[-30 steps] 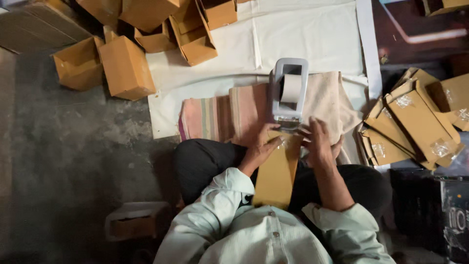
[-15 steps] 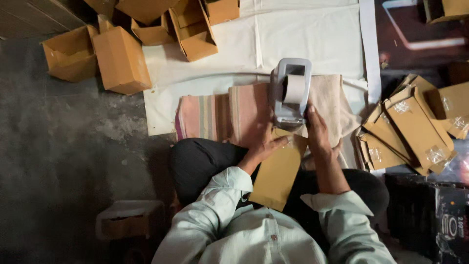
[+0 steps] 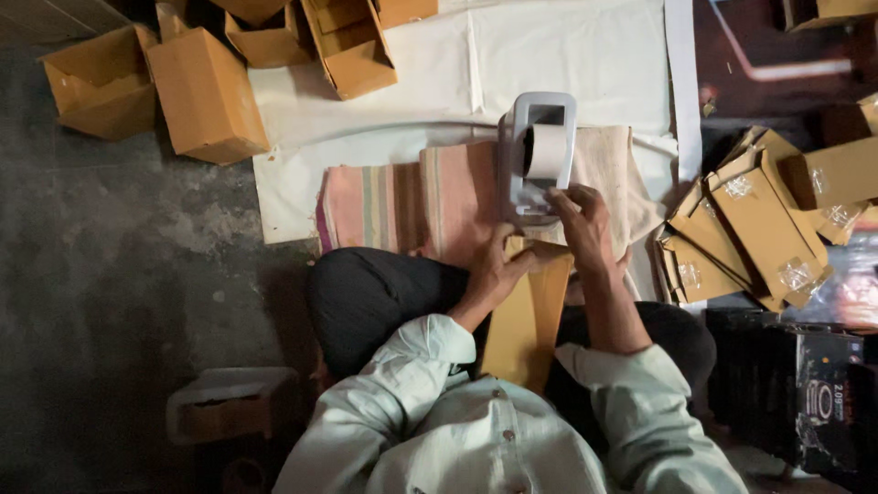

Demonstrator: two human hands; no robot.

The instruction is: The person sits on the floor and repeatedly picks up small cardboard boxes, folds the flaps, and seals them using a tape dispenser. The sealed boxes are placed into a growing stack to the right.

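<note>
A flat brown cardboard box (image 3: 526, 320) lies lengthwise on my lap. My left hand (image 3: 495, 272) grips its far left corner. My right hand (image 3: 583, 229) rests over the box's far right end, with its fingers stretched up to the front of a grey tape dispenser (image 3: 538, 154) holding a white roll. Whether the fingers pinch tape I cannot tell. The dispenser stands on a striped cloth (image 3: 416, 197) just beyond my knees.
Several assembled brown boxes (image 3: 206, 91) sit at the far left on and beside a white sheet (image 3: 567, 55). A stack of flat taped boxes (image 3: 759, 224) lies at the right. A dark carton (image 3: 805, 393) stands at the lower right, a small stool (image 3: 229, 402) at my left.
My right hand has moved up from the box's end to the dispenser's front. My left hand has stayed on the box's far corner. The view has shifted slightly.
</note>
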